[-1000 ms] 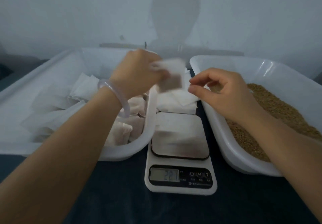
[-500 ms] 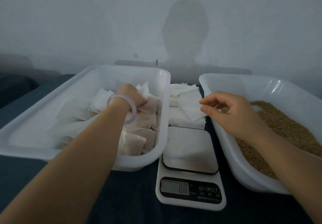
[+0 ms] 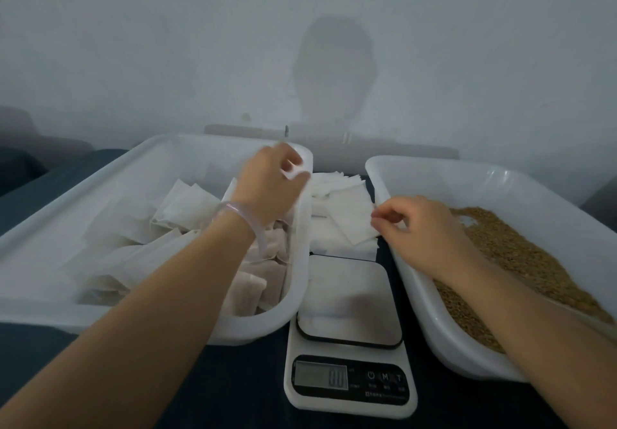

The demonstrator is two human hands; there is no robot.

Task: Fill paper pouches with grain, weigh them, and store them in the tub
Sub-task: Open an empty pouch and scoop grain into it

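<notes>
Left hand (image 3: 270, 185): hovers above the rim of the tub (image 3: 100, 308) of filled pouches (image 3: 247, 292), left of the scale (image 3: 347, 298), loosely curled, empty. Right hand (image 3: 424, 228): rests behind the scale, curled at the edge of the empty pouches (image 3: 347, 218), beside the grain (image 3: 521, 255); grip impossible to tell

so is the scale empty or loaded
Empty: the scale has a bare platform, and its display shows zeros.
</notes>
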